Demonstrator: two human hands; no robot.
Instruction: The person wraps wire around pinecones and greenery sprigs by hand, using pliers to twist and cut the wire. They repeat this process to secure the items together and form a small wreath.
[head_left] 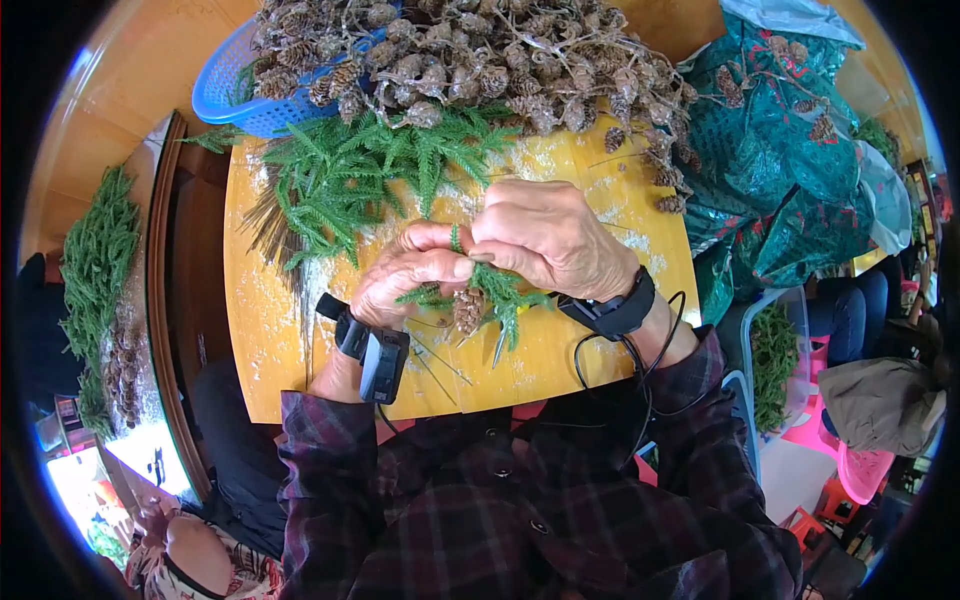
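Over the front middle of the yellow table, both hands meet at an artificial pine sprig [497, 290]. My left hand [410, 270] is closed, pinching the green stem between thumb and forefinger. Closed with bent fingers, my right hand [550, 235] grips at the same spot, and its fingers hide part of the stem. A brown pine cone [467, 311] hangs just below the fingertips, against the green needles. Beneath the sprig a pointed metal tip [498, 350] shows beside a bit of yellow; most of that thing is hidden.
Loose green sprigs [370, 165] and thin brown wire stems [272, 225] lie ahead. Behind them, snowy pine cones [480, 60] are heaped beside a blue basket [265, 115]. Green plastic bags [770, 170] stand right. More greenery [100, 260] lies left. A cable hangs by my right wrist.
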